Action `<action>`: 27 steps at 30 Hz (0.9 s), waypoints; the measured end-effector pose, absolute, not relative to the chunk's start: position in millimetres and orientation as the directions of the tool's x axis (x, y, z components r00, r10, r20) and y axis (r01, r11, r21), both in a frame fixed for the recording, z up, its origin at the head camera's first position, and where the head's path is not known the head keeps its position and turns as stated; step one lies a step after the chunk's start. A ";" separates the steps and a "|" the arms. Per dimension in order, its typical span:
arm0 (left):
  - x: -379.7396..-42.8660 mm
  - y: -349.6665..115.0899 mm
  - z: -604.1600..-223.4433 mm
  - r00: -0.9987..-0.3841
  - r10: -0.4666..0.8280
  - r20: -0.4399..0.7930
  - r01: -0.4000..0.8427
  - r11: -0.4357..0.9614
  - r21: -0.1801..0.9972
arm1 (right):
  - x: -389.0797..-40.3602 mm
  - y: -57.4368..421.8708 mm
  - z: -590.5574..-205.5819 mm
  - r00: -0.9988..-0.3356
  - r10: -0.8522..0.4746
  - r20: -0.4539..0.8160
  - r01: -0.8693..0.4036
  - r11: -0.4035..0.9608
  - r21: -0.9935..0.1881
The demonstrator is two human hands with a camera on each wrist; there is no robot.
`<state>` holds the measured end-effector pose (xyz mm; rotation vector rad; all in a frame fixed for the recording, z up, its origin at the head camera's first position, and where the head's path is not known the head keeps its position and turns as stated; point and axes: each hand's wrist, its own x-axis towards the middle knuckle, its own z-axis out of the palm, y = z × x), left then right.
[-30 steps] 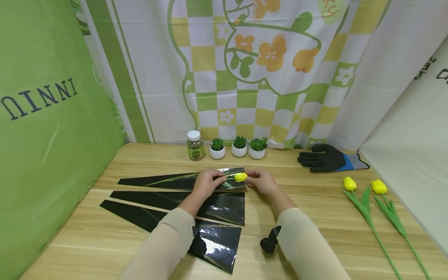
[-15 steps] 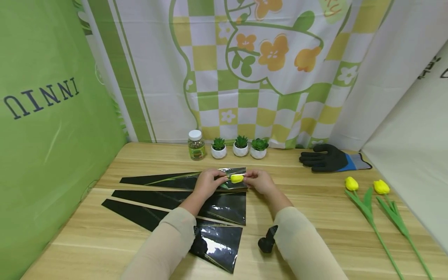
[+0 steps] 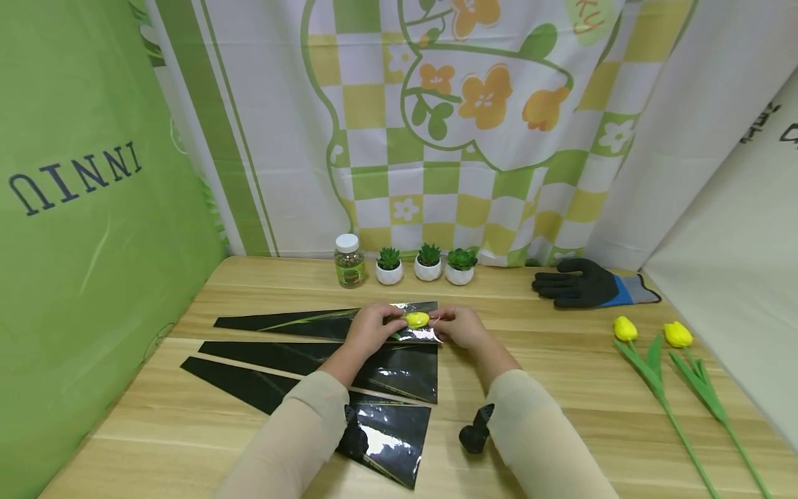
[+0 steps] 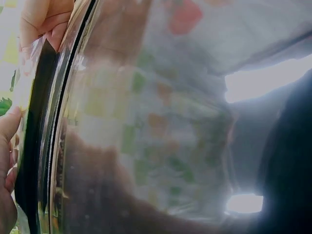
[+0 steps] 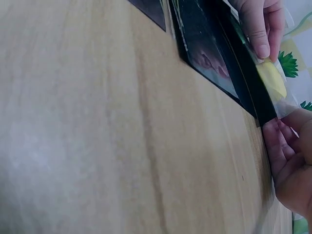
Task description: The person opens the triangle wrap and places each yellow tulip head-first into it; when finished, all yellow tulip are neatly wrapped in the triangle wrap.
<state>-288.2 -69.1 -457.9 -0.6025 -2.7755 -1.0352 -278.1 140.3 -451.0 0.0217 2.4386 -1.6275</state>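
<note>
- Left hand (image 3: 368,329): palm down, thumb and fingertips pinched, pointing inward.
- Right hand (image 3: 463,328): just beside the left hand, thumb and curled fingers pinched, tips facing it.
- Left arm (image 3: 283,430), right arm (image 3: 542,430): sleeved, reaching forward, slanting inward behind the hands.
- Wrists (image 3: 337,363): bare.

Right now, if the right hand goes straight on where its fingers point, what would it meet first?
Past the edge of the black sleeve that it pinches, the right hand would probably meet the yellow tulip head first; exact depth is unclear.
</note>
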 end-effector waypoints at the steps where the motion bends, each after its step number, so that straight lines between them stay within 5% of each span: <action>1: -288.2 -69.0 -457.2 -0.907 0.341 0.247 0.420 0.696 0.582 | -277.7 140.9 -451.4 -0.978 -0.101 -0.182 0.131 0.381 -0.915; 12: -287.6 -69.6 -452.0 -0.885 0.413 0.213 0.463 0.738 0.491 | -254.1 176.5 -443.7 -0.996 -0.061 -0.065 0.019 0.557 -0.830; 27: -302.4 -66.9 -446.2 -0.904 0.411 0.119 0.421 0.802 0.424 | -163.9 285.0 -417.0 -0.992 -0.114 -0.050 -0.032 0.618 -0.786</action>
